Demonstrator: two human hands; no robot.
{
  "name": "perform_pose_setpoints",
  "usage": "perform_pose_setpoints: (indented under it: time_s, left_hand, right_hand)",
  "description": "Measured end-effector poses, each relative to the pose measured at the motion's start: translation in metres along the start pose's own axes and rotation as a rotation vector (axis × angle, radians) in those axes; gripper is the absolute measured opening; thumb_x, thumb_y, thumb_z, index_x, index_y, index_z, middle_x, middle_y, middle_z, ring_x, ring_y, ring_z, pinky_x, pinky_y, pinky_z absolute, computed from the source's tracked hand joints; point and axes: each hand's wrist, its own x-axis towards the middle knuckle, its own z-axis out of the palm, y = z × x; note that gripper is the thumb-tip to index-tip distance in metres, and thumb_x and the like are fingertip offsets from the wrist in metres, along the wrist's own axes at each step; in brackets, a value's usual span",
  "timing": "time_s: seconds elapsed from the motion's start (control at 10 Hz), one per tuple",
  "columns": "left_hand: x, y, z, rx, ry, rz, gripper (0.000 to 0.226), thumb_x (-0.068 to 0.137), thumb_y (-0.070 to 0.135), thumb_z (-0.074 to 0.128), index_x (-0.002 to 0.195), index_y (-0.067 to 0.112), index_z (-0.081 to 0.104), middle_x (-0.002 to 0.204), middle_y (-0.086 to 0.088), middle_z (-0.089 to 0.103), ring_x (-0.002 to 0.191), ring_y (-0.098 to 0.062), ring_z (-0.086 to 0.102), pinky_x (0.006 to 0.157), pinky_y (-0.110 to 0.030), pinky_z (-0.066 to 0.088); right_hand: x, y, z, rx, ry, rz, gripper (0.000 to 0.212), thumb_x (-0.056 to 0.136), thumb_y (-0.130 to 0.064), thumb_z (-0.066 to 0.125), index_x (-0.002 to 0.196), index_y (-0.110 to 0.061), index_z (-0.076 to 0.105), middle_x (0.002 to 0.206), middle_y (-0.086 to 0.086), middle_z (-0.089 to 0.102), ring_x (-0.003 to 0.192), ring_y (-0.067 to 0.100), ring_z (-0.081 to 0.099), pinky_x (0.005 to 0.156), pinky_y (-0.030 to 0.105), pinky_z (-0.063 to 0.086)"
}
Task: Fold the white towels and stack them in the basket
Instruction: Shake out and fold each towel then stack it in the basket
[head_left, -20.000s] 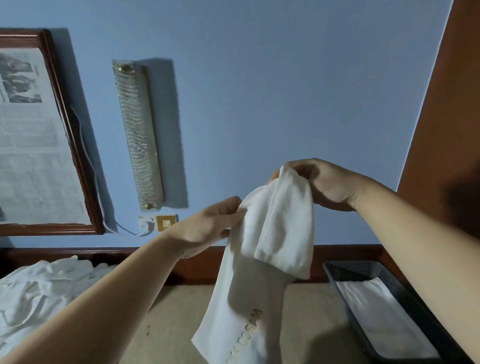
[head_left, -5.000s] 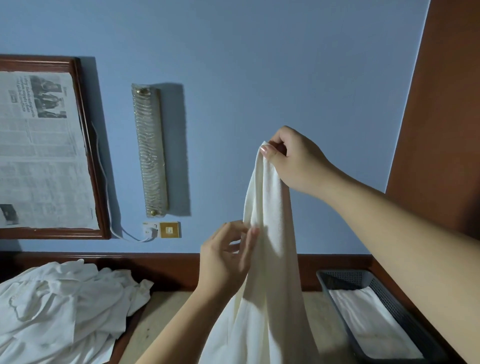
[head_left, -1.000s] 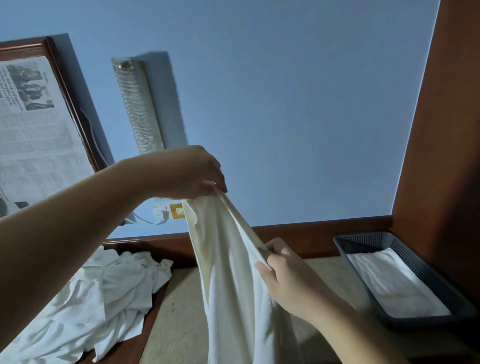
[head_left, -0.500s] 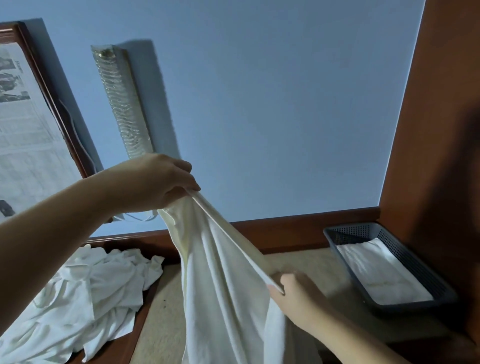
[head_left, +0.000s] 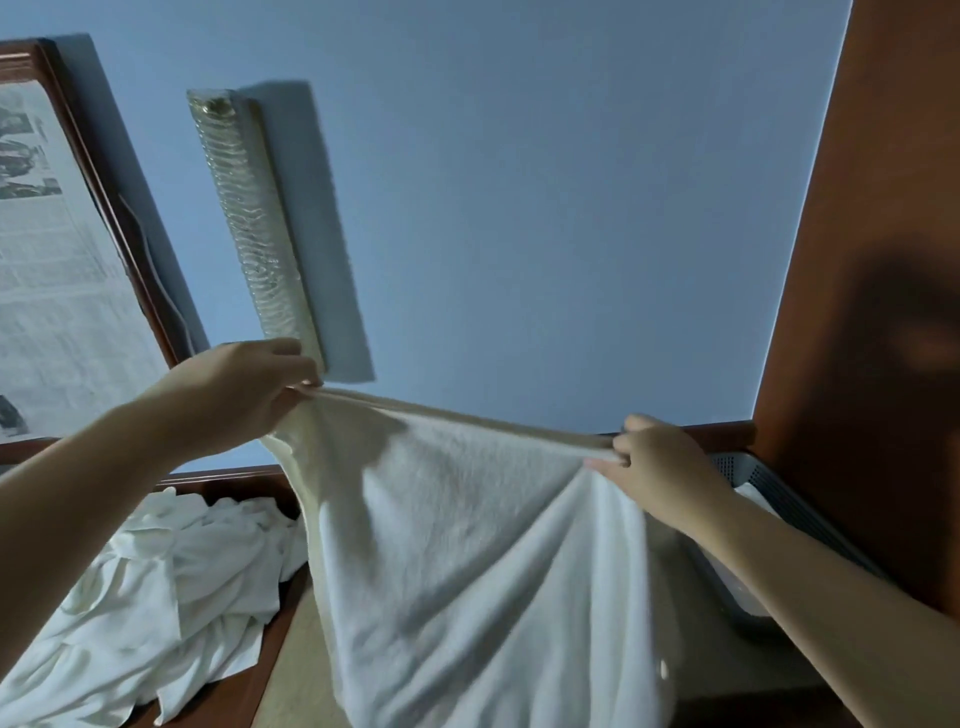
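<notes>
Both hands are up and the white towel (head_left: 467, 545) is stretched out between them, held in the air in front of the blue wall (head_left: 545, 208). The left hand (head_left: 239, 395) pinches one top corner, fingers curled tight over the hem, just in front of the lower end of the ribbed glass wall lamp (head_left: 249, 218). The right hand (head_left: 660, 467) grips the other top corner, lower and to the right, thumb and fingers closed on the edge. Between the two grips the top hem runs as a taut, slightly sloping line, high on the left, lower on the right. Below that line the cloth hangs in a broad sheet, soft and nubbly in texture, cream-white, with fan-shaped creases spreading down from the right hand's corner and a shadowed patch near the left one. The lower part drops out of the bottom of the view, so where it ends cannot be told. To the left, on the dark wood surface, lies the heap of unfolded towels (head_left: 145, 597), crumpled and loose. On the right, tucked against the brown wood panel (head_left: 883, 260), sits the dark perforated basket (head_left: 774, 493), partly hidden behind the right forearm, with a sliver of white cloth showing inside it. A framed newspaper page (head_left: 47, 291) hangs at the far left on the wall.
</notes>
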Motion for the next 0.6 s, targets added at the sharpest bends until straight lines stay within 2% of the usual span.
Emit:
perform_pose_setpoints:
  time_s: [0.1,0.2,0.3,0.4,0.5,0.6]
  left_hand:
    - [-0.009,-0.019,0.014,0.025,-0.015,-0.012,0.014,0.098,0.031,0.064,0.108,0.031,0.072,0.103,0.006,0.065,0.091,-0.023,0.064,0.074,-0.035,0.054]
    - [-0.011,-0.016,0.019,0.036,0.069,0.030,0.009,0.089,0.016,0.076,0.097,0.019,0.076,0.089,0.003,0.065,0.078,-0.028,0.064,0.060,-0.037,0.055]
    - [-0.014,0.002,0.025,-0.023,0.175,0.036,0.008,0.092,0.007,0.065,0.092,0.012,0.071,0.082,0.000,0.062,0.070,-0.031,0.064,0.058,-0.037,0.054]
    - [-0.009,0.001,0.026,-0.096,0.184,-0.171,0.022,0.085,-0.002,0.069,0.096,0.016,0.064,0.077,0.003,0.058,0.064,-0.027,0.058,0.059,-0.034,0.045]
    - [-0.011,0.012,0.032,-0.065,0.060,-0.181,0.045,0.075,-0.009,0.071,0.098,0.028,0.058,0.079,0.014,0.044,0.065,-0.004,0.044,0.058,-0.020,0.033]
    - [-0.022,0.022,0.045,0.102,0.064,0.006,0.062,0.056,-0.011,0.078,0.105,0.021,0.060,0.089,0.009,0.053,0.074,-0.016,0.053,0.056,-0.027,0.045]
  right_hand:
    - [-0.004,0.007,0.006,0.012,-0.122,-0.067,0.064,0.094,-0.055,0.069,0.056,-0.016,0.036,0.078,-0.002,0.044,0.061,0.013,0.044,0.055,0.026,0.027]
    - [-0.003,0.012,0.001,-0.213,-0.330,-0.115,0.061,0.100,-0.055,0.060,0.058,-0.015,0.042,0.086,0.001,0.050,0.068,0.019,0.050,0.061,0.031,0.033]
    - [0.008,0.021,-0.008,-0.193,0.109,-0.090,0.050,0.095,-0.036,0.072,0.054,-0.013,0.052,0.073,0.002,0.042,0.058,0.022,0.045,0.060,0.029,0.046]
    - [0.001,0.030,0.002,-0.041,0.037,0.111,0.027,0.097,-0.030,0.068,0.080,-0.009,0.067,0.083,-0.001,0.044,0.075,0.027,0.057,0.066,0.030,0.039]
    - [-0.017,0.044,0.017,-0.139,-0.245,0.101,0.042,0.102,-0.043,0.060,0.083,-0.006,0.064,0.082,-0.006,0.046,0.080,0.021,0.059,0.069,0.030,0.036]
    - [-0.015,0.045,0.002,-0.133,-0.091,0.104,0.042,0.097,-0.056,0.061,0.092,-0.015,0.069,0.082,-0.005,0.051,0.084,0.021,0.061,0.073,0.029,0.040]
